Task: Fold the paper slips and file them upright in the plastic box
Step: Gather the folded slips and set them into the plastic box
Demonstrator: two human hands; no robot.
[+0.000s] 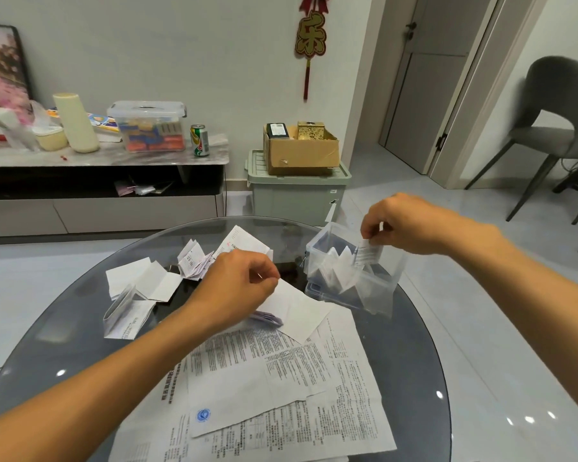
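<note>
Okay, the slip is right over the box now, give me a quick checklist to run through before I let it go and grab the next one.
1. Right hand pinches the small folded printed slip by its top edge: ok.
2. Slip is upright, lower part inside the clear plastic box: ok.
3. Slip reaches the box floor: cannot tell, the clear wall blurs it.
4. White folded slips already filed stand upright beside it: ok.
5. Left hand pinches the next white paper sheet on the round glass table: ok.
6. That sheet is folded small enough to file: not ok, it lies mostly open.
</note>
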